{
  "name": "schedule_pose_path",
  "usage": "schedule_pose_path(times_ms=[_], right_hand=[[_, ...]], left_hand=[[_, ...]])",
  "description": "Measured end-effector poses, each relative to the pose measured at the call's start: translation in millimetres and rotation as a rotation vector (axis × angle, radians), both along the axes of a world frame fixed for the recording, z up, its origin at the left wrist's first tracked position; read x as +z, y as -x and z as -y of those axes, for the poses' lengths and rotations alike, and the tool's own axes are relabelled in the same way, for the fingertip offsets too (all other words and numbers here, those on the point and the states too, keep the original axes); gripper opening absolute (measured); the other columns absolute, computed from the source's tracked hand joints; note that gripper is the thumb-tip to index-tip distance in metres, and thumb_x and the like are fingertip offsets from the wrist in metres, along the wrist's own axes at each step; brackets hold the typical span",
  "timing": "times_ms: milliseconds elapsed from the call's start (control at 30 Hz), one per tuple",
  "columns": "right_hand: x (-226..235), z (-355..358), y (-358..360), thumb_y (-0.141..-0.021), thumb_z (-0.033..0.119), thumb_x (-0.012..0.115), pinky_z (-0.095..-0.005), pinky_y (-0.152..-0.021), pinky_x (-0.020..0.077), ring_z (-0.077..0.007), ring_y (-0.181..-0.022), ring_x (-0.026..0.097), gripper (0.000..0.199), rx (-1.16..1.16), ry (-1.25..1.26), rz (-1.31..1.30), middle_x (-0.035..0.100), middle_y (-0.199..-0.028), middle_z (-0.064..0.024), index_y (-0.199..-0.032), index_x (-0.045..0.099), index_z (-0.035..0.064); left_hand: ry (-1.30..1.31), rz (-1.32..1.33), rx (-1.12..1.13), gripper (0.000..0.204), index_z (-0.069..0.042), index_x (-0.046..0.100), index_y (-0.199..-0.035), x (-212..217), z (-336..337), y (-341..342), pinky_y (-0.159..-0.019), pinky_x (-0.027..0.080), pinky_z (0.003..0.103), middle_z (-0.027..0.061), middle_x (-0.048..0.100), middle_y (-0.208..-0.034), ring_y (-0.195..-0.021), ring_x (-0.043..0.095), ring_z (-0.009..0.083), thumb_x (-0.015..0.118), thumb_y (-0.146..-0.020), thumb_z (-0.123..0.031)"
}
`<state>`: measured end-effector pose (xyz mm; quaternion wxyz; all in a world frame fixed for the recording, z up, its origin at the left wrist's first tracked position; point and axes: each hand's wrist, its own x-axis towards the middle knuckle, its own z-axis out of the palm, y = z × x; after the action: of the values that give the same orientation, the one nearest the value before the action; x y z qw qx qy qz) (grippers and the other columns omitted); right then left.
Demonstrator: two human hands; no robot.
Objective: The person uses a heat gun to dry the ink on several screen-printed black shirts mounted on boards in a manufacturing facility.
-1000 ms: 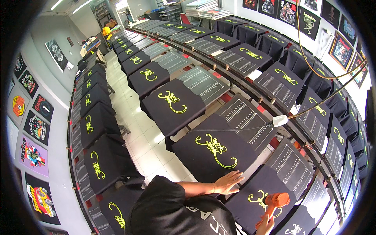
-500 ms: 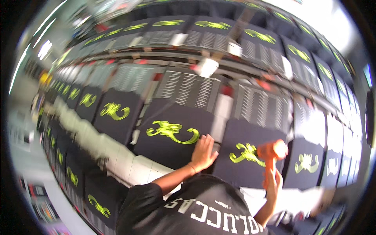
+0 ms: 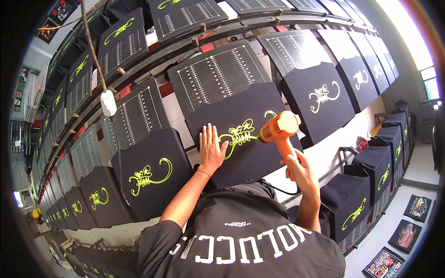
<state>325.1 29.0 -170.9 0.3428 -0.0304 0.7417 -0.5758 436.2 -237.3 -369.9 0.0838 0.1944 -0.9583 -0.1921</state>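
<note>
My right hand (image 3: 302, 172) grips the handle of an orange heat gun (image 3: 282, 127). Its dark nozzle points left, close above the right part of a yellow-green line print (image 3: 239, 133). That print lies on black fabric (image 3: 259, 104), stretched over the near end of a dark board (image 3: 185, 78) with white ruled scales. Beside the left end of the print, my left hand (image 3: 212, 149) rests flat on the fabric with its fingers extended. The gun hides part of the print's right curl.
Similar fabric-covered boards flank this one, left (image 3: 150, 171) and right (image 3: 320, 99). Behind them runs a dark metal rail (image 3: 176, 44). A white power socket (image 3: 108, 103) hangs from a cord at the left. More covered boards (image 3: 345, 204) stand at the lower right.
The view has turned and steadied from blur. The heat gun now points leftward, close over the print. My left hand now lies flat beside the print's left end.
</note>
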Motion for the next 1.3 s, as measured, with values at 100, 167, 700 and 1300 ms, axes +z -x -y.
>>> schedule_pose_path(times_ms=[100, 167, 700, 1300], right_hand=[[0, -1, -2, -0.1, 0.029, 0.057, -0.0193, -0.047, 0.0416, -0.0047, -0.056, 0.053, 0.04, -0.049, -0.061, -0.035, 0.062, -0.086, -0.003, -0.129, 0.054, 0.0013], [1, -2, 2, -0.099, 0.03, 0.059, -0.0195, -0.049, 0.042, -0.0048, -0.058, 0.054, 0.044, -0.057, -0.08, -0.044, 0.063, -0.087, -0.0039, -0.132, 0.054, 0.0012], [-18, 38, 50, -0.1, 0.03, 0.058, -0.0197, -0.05, 0.0435, -0.005, -0.059, 0.054, 0.043, -0.064, 0.013, -0.058, 0.06, -0.087, -0.0009, -0.133, 0.055, 0.0047], [-10, 64, 17, -0.098, 0.022, 0.06, -0.0226, -0.053, 0.0461, -0.0064, -0.059, 0.055, 0.035, 0.109, 0.036, -0.027, 0.058, -0.083, -0.0007, -0.126, 0.057, 0.0007]], left_hand=[[-0.003, 0.023, -0.035, 0.078, 0.007, 0.029, -0.15, 5, -8, -9, -0.122, 0.013, 0.051, 0.0259, 0.024, -0.159, -0.15, 0.017, 0.0401, 0.033, -0.103, -0.054], [-0.012, 0.039, -0.036, 0.079, 0.007, 0.03, -0.15, 7, -13, -15, -0.122, 0.014, 0.051, 0.0254, 0.024, -0.159, -0.149, 0.018, 0.0398, 0.032, -0.102, -0.056], [-0.087, 0.103, -0.125, 0.075, 0.007, 0.021, -0.153, 15, -24, -63, -0.121, 0.014, 0.054, 0.0267, 0.018, -0.161, -0.15, 0.014, 0.0428, 0.042, -0.103, -0.045], [-0.116, 0.134, -0.155, 0.076, 0.004, 0.026, -0.153, 28, -51, -78, -0.121, 0.02, 0.05, 0.0215, 0.024, -0.16, -0.15, 0.019, 0.0378, 0.052, -0.098, -0.042]])
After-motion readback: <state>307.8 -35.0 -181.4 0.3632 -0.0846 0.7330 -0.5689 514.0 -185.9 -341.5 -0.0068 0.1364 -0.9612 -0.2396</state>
